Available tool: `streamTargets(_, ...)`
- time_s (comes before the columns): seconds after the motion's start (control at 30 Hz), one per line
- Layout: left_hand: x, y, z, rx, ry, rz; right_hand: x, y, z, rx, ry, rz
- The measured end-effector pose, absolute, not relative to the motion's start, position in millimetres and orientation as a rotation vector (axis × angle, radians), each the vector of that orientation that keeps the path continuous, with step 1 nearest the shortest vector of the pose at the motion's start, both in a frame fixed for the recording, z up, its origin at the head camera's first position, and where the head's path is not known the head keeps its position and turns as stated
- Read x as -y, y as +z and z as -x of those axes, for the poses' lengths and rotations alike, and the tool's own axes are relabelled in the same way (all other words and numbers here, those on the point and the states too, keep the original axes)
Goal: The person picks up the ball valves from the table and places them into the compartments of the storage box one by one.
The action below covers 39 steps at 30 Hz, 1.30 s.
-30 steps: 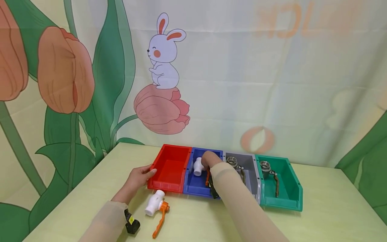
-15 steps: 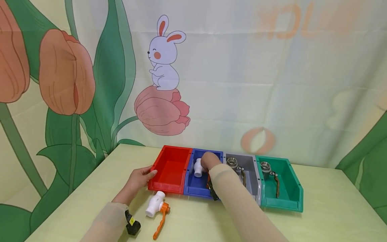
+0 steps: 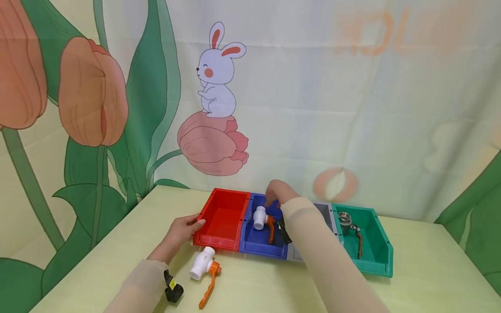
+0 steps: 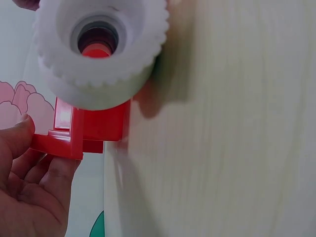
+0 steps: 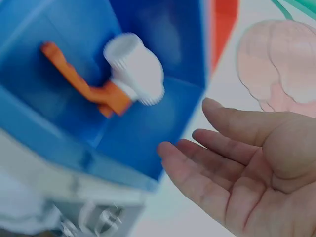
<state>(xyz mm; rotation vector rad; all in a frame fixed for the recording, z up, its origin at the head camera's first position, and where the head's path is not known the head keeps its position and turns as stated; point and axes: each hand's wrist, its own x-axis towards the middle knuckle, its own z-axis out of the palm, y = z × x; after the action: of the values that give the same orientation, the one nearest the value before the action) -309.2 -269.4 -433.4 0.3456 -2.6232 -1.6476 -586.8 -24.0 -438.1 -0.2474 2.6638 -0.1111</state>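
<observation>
My left hand holds the left wall of the red bin, thumb over the rim and fingers outside, as the left wrist view shows. Above the blue bin my right hand hovers. In the right wrist view its fingers are spread, with nothing between them. A white plastic ball valve with an orange lever handle lies inside the blue bin. A second white ball valve, also with an orange handle, lies on the table before the red bin; its ribbed end looms close in the left wrist view.
The grey bin adjoins the blue one, mostly behind my right sleeve. At the row's right end, the green bin holds a metal valve with a brown lever. A printed curtain hangs behind the table.
My right hand has let go of the white valve in the blue bin and risen toward the back. The left hand has kept its hold on the red bin.
</observation>
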Motion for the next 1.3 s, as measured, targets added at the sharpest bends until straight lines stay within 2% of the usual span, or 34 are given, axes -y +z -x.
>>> streamTargets(0.13,269,-433,310,2.632,-1.627,-0.344,5,-366,529,-2.643,-0.219,0.211)
streamTargets(0.17,269,-433,310,2.632,-1.625,-0.346,3,-353,525,-2.622,-0.238,0.2)
streamTargets(0.27,269,-433,310,2.634,-1.618,-0.34,-4,-303,468,-2.632,-0.345,0.165)
streamTargets(0.33,269,-433,310,2.63,-1.621,-0.341,-6,-280,436,-2.652,-0.418,0.156)
streamTargets(0.43,269,-434,309,2.626,-1.634,-0.352,-9,-263,408,-2.673,-0.476,0.24)
streamTargets(0.87,265,-433,312,2.623,-1.637,-0.381,-22,-240,374,-2.628,-0.61,0.515)
streamTargets(1.3,266,-434,311,2.624,-1.64,-0.367,-37,-249,351,-2.631,-0.773,0.673)
